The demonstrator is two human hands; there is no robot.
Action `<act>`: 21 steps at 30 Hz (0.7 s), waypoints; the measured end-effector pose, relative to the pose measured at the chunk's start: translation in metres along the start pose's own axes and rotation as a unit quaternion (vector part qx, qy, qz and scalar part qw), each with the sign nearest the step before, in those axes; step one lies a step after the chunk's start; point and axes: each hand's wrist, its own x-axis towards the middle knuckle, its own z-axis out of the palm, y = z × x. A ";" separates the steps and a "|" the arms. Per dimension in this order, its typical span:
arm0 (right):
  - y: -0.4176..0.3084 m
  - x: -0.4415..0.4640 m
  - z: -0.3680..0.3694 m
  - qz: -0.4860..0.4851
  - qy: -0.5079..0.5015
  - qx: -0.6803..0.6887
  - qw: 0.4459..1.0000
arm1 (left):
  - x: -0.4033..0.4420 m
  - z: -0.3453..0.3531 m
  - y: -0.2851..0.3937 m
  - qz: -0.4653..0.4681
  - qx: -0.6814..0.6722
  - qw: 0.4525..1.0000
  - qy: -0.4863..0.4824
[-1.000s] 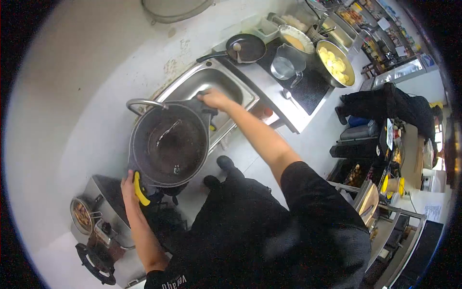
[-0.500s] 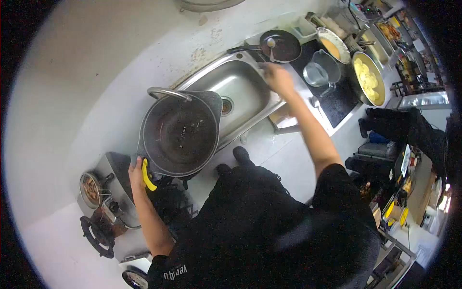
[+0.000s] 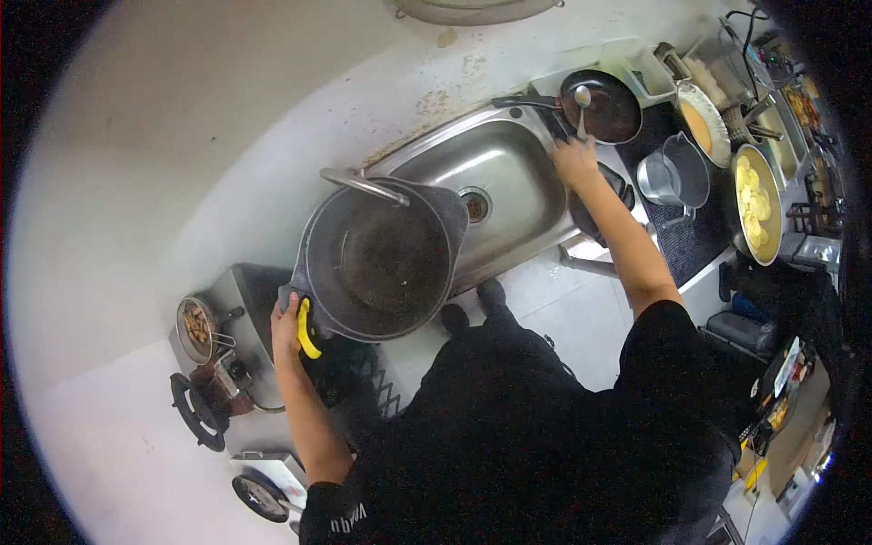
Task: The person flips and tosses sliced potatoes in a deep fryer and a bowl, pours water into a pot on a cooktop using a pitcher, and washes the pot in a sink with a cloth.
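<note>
My left hand point(image 3: 286, 329) is closed around the side handle of a large dark grey pot point(image 3: 386, 259). A yellow piece point(image 3: 308, 329) shows at that handle, beside my fingers. The pot's open mouth faces me, over the left end of the steel sink point(image 3: 509, 163) and under the curved faucet point(image 3: 363, 185). My right hand point(image 3: 575, 162) is at the sink's right edge, near a black frying pan point(image 3: 610, 109) with a spoon point(image 3: 582, 104) in it. Its fingers look closed, but what they hold is hidden. A dark object point(image 3: 590, 216) shows beneath my right wrist.
On the right stand a clear jug point(image 3: 674, 177), a bowl of orange-yellow liquid point(image 3: 698, 125) and a pan of pale yellow slices point(image 3: 754, 200). At left are a small pan of food point(image 3: 196, 329) and a burner ring point(image 3: 198, 413). Another person point(image 3: 772, 309) is at far right.
The view has shifted, so the scene lies further right. A dark object now shows under my right wrist, where bare counter and a spoon showed before. My left hand keeps hold of the pot.
</note>
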 end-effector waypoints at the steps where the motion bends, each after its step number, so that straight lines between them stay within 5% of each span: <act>1: 0.010 -0.001 0.017 0.037 -0.012 -0.023 0.999 | -0.007 0.005 0.006 -0.001 -0.037 0.999 -0.001; 4: 0.035 -0.062 0.039 -0.074 0.043 -0.012 0.996 | -0.003 0.002 0.003 -0.006 -0.032 0.999 -0.023; 7: 0.039 -0.099 0.041 -0.086 0.141 0.026 0.986 | -0.007 0.002 0.008 -0.034 -0.009 0.999 -0.016; 10: 0.030 -0.123 0.022 -0.045 0.170 0.049 0.983 | -0.006 -0.001 0.003 -0.022 -0.012 1.000 -0.020; 12: 0.042 -0.124 0.026 0.006 0.041 0.115 0.993 | -0.002 -0.002 0.003 -0.039 -0.013 0.999 -0.019; 13: 0.047 -0.122 0.027 0.011 0.038 0.116 0.992 | -0.008 0.008 0.011 -0.074 0.006 0.995 0.066; 17: 0.067 -0.096 0.015 0.017 0.169 0.001 0.985 | 0.013 -0.013 -0.015 -0.046 -0.030 0.998 0.005; 20: 0.030 -0.075 -0.054 0.136 0.042 -0.048 0.989 | -0.003 -0.002 0.003 -0.033 -0.043 0.998 -0.036; 21: 0.015 -0.057 -0.057 0.064 0.109 -0.011 0.992 | -0.014 0.008 0.018 -0.050 -0.019 0.999 -0.003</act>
